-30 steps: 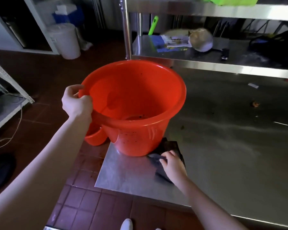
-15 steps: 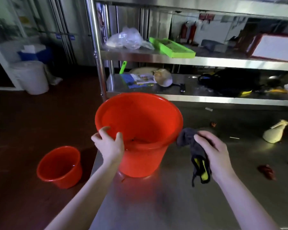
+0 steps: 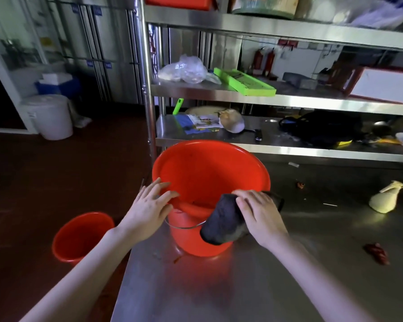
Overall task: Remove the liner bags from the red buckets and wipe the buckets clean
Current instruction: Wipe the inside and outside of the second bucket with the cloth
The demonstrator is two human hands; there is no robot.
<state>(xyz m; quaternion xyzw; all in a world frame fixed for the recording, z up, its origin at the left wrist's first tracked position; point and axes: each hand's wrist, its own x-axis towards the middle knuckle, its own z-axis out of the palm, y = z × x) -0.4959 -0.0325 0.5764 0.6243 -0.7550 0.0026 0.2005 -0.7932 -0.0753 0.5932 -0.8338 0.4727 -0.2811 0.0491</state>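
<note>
While the right hand lies over a dark cloth, its fingers bend down around the fabric and hold it against the rim of the red bucket at about 5 o'clock; the thumb is hidden, so how tight the clasp is cannot be read. Part of the cloth hangs down the outer wall, and one end pokes out past the knuckles along the rim. Left hand: fingers spread and nearly straight, tips resting on the rim at about 8 o'clock, nothing clasped. Bucket stands upright near the left edge of the steel table, wire handle hanging down its near side. Second red bucket upright on the dark floor, at 8 o'clock from the first, well apart. Pale object on the table at 3 o'clock; red scrap at 4 o'clock. Shelf rack at 12 o'clock, just behind the bucket.
</note>
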